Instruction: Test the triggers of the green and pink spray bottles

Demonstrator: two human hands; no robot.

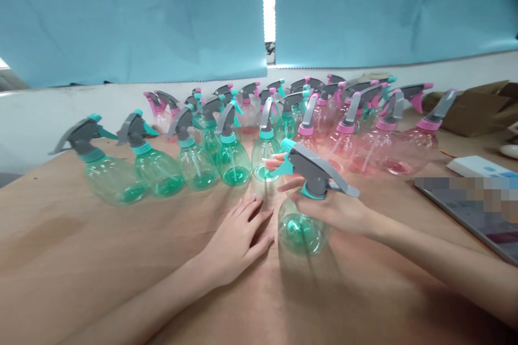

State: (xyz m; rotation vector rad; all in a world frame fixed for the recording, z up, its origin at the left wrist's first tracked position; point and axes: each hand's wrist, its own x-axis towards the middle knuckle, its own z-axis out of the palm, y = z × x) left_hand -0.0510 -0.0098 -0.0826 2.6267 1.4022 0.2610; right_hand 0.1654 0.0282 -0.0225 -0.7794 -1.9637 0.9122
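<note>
A clear green spray bottle (305, 234) with a grey and turquoise trigger head is just in front of me, slightly tilted. My right hand (329, 207) grips it around the neck from the right, its fingertips showing behind the trigger. Whether the base touches the table cannot be made out. To its left, my left hand (238, 234) lies palm down on the wooden table (133, 259), fingers apart and holding nothing. Beyond the hands stands a front row of green spray bottles (233, 164), continuing on the right with pink spray bottles (378, 148).
More pink and green bottles (246, 110) crowd behind the front row. At the right are a tablet-like device (457, 207) with a partly blurred screen, a white box-like item (481, 167) and brown cardboard (477, 108). Blue curtains (133, 16) hang over the wall behind.
</note>
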